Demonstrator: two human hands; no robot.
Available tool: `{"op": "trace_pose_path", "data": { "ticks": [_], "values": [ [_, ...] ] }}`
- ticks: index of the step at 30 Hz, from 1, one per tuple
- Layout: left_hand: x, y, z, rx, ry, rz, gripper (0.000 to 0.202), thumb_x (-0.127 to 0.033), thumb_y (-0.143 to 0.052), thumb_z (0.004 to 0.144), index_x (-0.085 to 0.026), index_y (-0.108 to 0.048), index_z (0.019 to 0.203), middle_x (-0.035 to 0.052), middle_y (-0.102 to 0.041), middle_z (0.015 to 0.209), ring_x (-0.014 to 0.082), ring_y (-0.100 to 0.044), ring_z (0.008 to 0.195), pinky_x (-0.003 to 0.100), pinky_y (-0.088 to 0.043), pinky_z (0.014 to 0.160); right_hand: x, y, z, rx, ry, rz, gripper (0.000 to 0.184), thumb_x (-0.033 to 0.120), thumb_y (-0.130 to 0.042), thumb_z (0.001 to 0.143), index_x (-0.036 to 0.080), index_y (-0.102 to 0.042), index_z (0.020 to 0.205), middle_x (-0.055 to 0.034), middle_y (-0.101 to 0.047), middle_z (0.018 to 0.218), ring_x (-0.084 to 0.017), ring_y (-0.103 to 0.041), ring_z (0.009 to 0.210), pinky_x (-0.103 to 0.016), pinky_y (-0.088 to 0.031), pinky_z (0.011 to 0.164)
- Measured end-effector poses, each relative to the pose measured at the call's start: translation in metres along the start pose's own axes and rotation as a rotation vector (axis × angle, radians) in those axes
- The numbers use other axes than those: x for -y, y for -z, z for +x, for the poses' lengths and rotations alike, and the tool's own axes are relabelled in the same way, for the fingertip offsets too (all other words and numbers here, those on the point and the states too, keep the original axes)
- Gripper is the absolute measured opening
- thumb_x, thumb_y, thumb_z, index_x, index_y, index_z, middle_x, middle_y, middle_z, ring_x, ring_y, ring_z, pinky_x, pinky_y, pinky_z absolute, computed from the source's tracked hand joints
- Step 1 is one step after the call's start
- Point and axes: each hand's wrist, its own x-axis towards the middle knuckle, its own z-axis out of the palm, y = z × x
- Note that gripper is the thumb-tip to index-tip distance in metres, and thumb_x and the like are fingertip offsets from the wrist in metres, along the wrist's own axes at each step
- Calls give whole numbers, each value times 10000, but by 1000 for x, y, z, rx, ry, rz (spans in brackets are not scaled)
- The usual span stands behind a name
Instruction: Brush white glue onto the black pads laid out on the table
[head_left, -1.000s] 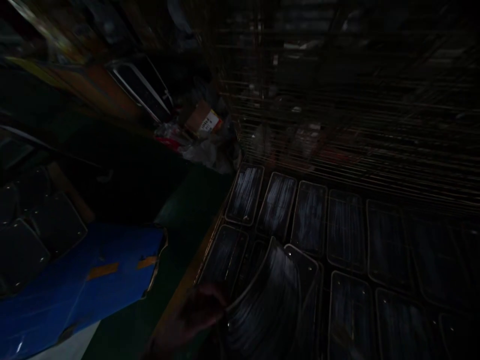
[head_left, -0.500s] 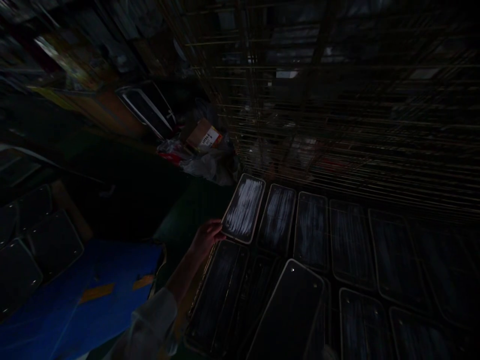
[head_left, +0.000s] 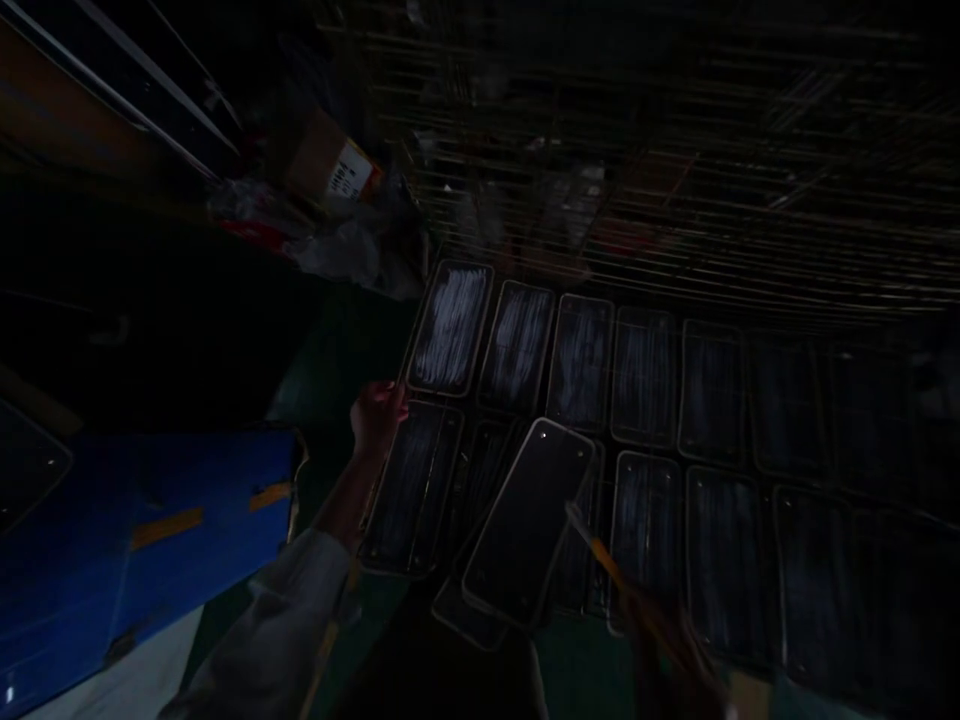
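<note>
While the light stays very dim in the head view, the left hand has slid from the far-left corner panel down to the seam between it and the near-left panel, fingers curled against that panel's top edge; whether they actually grip it, I cannot tell. A loose dark panel now lies tilted across the near row, overlapping its neighbours. The right hand has come in low at the near right, blurred, closed around a thin yellow stick whose tip touches that loose panel. Room is tight: panels sit edge to edge, a wire rack hangs over the far row, and a blue sheet fills the near left.
</note>
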Motion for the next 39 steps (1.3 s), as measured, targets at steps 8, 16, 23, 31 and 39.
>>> {"op": "trace_pose_path", "data": {
  "ticks": [8, 16, 23, 31, 39],
  "values": [
    [93, 39, -208, 661, 376, 211, 384, -542, -685, 720, -190, -555, 801, -55, -591, 555, 86, -512, 324, 159, -352, 289, -29, -26, 54, 92, 250, -94, 221, 208, -516, 963, 227, -651, 1136, -32, -691, 960, -134, -656, 767, -233, -488, 629],
    [116, 27, -275, 521, 609, 134, 511, -638, -690, 688, -193, -497, 848, -32, -626, 622, 132, -610, 382, 211, -476, 335, -48, -50, 66, 194, 319, -236, 276, 186, -481, 966, 254, -634, 1186, -18, -678, 1006, -120, -639, 751, -217, -394, 542],
    [112, 18, -269, 489, 695, -16, 489, -594, -751, 666, -167, -556, 805, -16, -652, 596, 167, -672, 470, 250, -556, 417, -38, -39, -22, 351, 315, -125, 321, 126, -453, 962, 236, -615, 1216, -45, -681, 1038, -134, -657, 834, -214, -473, 661],
    [111, 21, -270, 499, 719, -73, 482, -576, -759, 672, -160, -553, 801, -1, -668, 613, 171, -686, 498, 259, -575, 451, -13, -18, -75, 483, 384, 8, 269, 155, -439, 975, 217, -650, 1130, -33, -690, 850, -114, -641, 660, -193, -469, 549],
    [111, 22, -271, 371, 497, 49, 423, -524, -727, 724, -183, -524, 871, -49, -608, 605, 135, -614, 409, 225, -501, 361, -29, -43, 68, 227, 383, -183, 260, 192, -520, 961, 251, -635, 1186, -24, -684, 1031, -124, -651, 803, -209, -424, 582]
  ]
}}
